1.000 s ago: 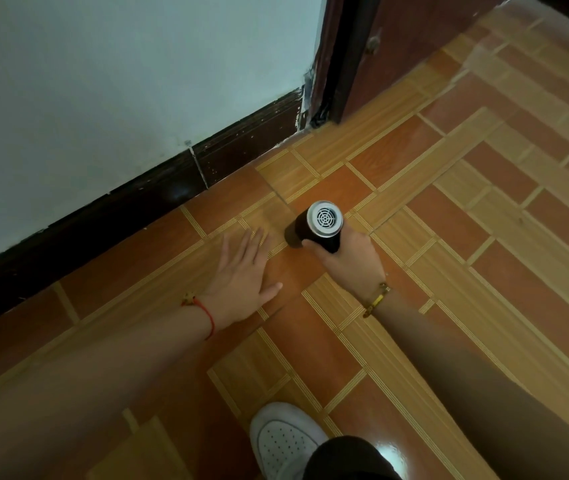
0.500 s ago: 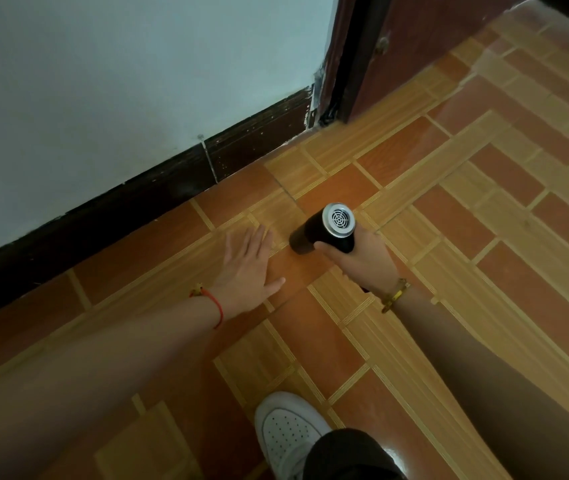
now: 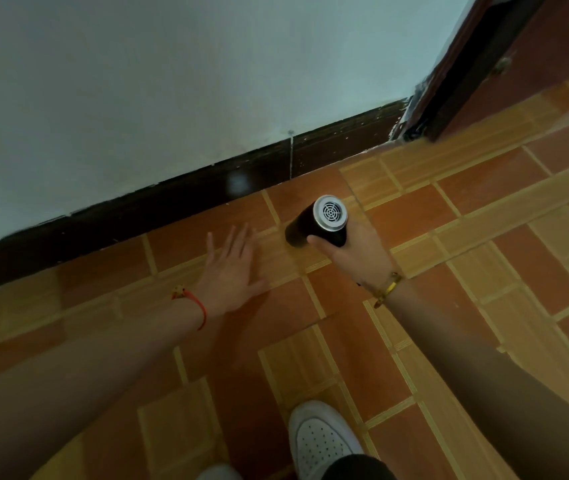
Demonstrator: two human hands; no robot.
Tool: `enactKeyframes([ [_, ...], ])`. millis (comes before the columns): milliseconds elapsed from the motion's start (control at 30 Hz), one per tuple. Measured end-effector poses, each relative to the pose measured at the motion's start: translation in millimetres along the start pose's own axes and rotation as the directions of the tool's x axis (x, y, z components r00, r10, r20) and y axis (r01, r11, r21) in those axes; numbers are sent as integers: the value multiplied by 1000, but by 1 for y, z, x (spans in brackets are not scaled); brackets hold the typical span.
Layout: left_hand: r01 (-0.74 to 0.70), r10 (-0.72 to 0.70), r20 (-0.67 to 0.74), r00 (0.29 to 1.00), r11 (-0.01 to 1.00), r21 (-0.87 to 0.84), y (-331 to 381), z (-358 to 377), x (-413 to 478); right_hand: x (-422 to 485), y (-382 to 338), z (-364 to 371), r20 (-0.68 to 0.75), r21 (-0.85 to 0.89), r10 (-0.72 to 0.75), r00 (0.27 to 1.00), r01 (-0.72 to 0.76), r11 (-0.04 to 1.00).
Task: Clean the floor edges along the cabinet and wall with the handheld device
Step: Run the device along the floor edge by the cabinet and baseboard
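My right hand [image 3: 357, 252] grips a black cylindrical handheld device [image 3: 314, 223] with a silver vented end cap facing up. Its nose points down and left at the floor tiles, a short way out from the dark baseboard [image 3: 179, 199]. My left hand [image 3: 231, 271] lies flat on the tiled floor [image 3: 484, 237] just left of the device, fingers straight and spread toward the wall [image 3: 172, 81]. A red string bracelet is on the left wrist, a gold one on the right.
A dark brown door frame [image 3: 466, 71] stands at the upper right where the baseboard ends. A white shoe [image 3: 321, 441] is at the bottom centre, below my arms. Orange and tan tiles stretch to the right.
The view has shifted so the wall and baseboard fill more of the frame. My right hand has carried the device a little nearer the baseboard. My left hand stays flat on the floor.
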State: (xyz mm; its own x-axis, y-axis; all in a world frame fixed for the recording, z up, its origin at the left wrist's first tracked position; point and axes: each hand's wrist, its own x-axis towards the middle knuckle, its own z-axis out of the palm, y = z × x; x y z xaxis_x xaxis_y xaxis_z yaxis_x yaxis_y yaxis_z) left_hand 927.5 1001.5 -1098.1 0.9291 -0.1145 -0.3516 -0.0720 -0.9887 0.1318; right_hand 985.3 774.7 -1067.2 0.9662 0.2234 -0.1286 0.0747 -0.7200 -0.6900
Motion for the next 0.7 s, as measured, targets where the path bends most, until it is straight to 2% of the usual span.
enactKeyframes([
  [167,52,-53,-30,998,999,-16,-38,7,-31,24,-21,27,-26,-33,-32,999,31,999],
  [433,245,-247,-30,969,968,-48,-90,36,-82,45,-70,66,116,-11,-178,977,180,984],
  [567,341,-350,-32,936,926,-162,-99,42,-104,47,-91,86,96,-13,-210,973,212,977],
  [700,414,-423,-8,906,890,-192,-105,39,-124,46,-105,105,126,-45,-248,961,255,966],
])
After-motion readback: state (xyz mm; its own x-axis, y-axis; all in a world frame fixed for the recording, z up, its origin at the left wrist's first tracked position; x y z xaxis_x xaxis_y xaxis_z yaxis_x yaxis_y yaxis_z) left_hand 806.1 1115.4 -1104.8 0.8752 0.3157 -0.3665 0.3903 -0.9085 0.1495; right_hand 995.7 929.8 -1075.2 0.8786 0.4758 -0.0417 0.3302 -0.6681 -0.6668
